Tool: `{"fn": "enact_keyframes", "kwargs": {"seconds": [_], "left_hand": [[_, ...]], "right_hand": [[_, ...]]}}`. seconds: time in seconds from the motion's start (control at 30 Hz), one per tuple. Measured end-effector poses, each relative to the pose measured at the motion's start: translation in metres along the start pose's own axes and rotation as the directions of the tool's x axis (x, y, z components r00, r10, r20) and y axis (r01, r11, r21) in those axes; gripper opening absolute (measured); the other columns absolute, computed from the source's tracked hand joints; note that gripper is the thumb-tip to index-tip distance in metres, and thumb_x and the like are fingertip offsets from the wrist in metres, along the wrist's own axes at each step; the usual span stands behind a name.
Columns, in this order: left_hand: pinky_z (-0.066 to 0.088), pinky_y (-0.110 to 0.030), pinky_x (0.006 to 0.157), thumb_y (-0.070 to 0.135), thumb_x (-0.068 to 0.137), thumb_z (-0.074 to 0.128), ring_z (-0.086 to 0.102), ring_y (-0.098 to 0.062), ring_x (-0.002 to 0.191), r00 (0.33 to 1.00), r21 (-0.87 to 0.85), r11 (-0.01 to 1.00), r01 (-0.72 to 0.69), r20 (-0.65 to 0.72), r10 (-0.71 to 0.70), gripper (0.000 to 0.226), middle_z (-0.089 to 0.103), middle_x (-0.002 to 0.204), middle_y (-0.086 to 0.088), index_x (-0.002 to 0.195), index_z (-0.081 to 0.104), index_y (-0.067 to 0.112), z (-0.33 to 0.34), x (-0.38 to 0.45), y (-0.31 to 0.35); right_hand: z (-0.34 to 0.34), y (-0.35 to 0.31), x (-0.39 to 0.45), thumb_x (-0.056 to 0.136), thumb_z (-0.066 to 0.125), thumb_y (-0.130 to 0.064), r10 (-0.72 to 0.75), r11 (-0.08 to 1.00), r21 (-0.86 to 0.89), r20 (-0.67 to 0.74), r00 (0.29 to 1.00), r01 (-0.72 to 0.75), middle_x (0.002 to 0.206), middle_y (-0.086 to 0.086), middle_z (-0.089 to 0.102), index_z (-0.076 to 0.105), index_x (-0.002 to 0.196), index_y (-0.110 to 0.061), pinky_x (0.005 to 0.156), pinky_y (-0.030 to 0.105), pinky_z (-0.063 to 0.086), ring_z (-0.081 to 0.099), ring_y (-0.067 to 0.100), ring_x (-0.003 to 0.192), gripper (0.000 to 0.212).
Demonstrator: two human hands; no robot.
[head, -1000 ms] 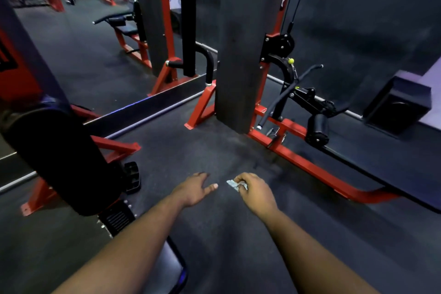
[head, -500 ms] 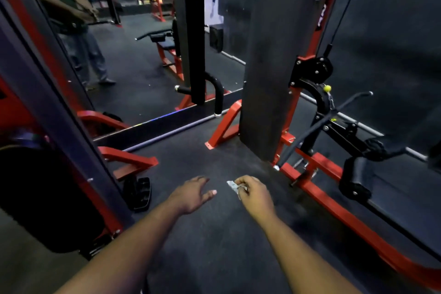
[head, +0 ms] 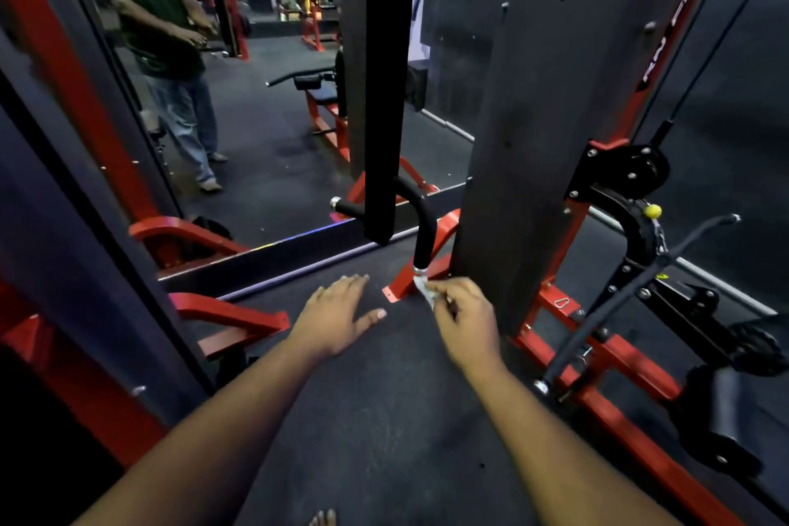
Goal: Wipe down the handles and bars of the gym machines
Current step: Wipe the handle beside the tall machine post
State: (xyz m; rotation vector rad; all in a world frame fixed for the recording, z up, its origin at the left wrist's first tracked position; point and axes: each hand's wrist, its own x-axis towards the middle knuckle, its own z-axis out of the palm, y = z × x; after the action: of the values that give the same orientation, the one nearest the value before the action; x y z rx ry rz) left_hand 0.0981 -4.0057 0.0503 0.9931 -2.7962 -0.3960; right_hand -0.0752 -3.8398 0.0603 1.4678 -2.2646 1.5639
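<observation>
While the left hand (head: 337,318) hangs flat and empty, the right hand (head: 463,318) pinches a small crumpled wipe (head: 423,288): light, limp, best bunched in fingertips; beyond, the curved black handle (head: 420,222) looks rigid, grippy

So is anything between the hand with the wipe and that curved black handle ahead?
Nothing visible. The right hand pinches the wipe just below the curved black handle, with its chrome end right at the wipe. The left hand hovers open to the side, off that path.
</observation>
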Motion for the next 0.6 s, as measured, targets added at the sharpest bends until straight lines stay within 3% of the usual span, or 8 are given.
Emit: {"fn": "enact_keyframes", "kwargs": {"seconds": [0.13,0.23,0.43,0.53,0.6], "left_hand": [[0.019,-0.049,0.124,0.078,0.092,0.035,0.021,-0.024,0.156,0.998,-0.005,0.999,-0.048,-0.045,0.047,0.094,0.025,0.169,-0.006,0.163,0.023,0.017,-0.016,0.074,-0.031],[0.015,-0.049,0.126,0.073,0.093,0.037,0.015,-0.024,0.158,0.995,0.010,0.996,-0.090,-0.053,0.090,0.095,0.019,0.170,-0.007,0.164,0.017,0.014,-0.030,0.129,-0.052],[0.011,-0.050,0.128,0.074,0.091,0.040,0.014,-0.025,0.158,0.981,0.030,0.980,-0.194,0.000,0.194,0.102,0.023,0.168,-0.011,0.163,0.012,0.008,-0.041,0.204,-0.073],[0.009,-0.048,0.127,0.073,0.093,0.044,0.013,-0.024,0.158,0.979,0.031,0.979,-0.200,0.055,0.198,0.098,0.022,0.169,-0.006,0.164,0.013,0.014,-0.034,0.231,-0.080],[0.011,-0.047,0.124,0.083,0.089,0.033,0.019,-0.024,0.156,0.971,0.037,0.975,-0.220,0.102,0.215,0.099,0.029,0.167,-0.004,0.163,0.017,0.020,-0.026,0.241,-0.087]], "right_hand": [[0.020,-0.019,0.075,0.091,0.065,-0.002,-0.101,0.995,-0.024,-0.153,0.983,0.099,0.101,-0.005,0.064,0.078,0.108,-0.015,0.082,0.017,0.049,0.063,0.006,0.091,0.024],[0.039,-0.030,0.132,0.097,0.061,-0.007,-0.111,0.988,-0.128,-0.206,0.972,0.086,0.107,-0.015,0.055,0.075,0.117,-0.017,0.082,0.013,0.046,0.059,0.001,0.091,0.027],[0.084,-0.022,0.199,0.098,0.056,-0.012,-0.081,0.892,-0.448,-0.032,0.996,0.058,0.122,0.000,0.057,0.063,0.134,-0.018,0.076,0.040,0.058,0.065,0.022,0.098,0.037],[0.098,-0.004,0.197,0.096,0.055,-0.010,-0.106,0.893,-0.442,-0.028,0.994,0.083,0.140,0.004,0.060,0.062,0.138,-0.014,0.099,0.037,0.054,0.062,0.025,0.122,0.042],[0.097,0.013,0.189,0.095,0.053,-0.007,-0.156,0.890,-0.442,-0.053,0.986,0.117,0.145,0.005,0.058,0.062,0.138,-0.014,0.107,0.030,0.045,0.056,0.022,0.132,0.045]]}}
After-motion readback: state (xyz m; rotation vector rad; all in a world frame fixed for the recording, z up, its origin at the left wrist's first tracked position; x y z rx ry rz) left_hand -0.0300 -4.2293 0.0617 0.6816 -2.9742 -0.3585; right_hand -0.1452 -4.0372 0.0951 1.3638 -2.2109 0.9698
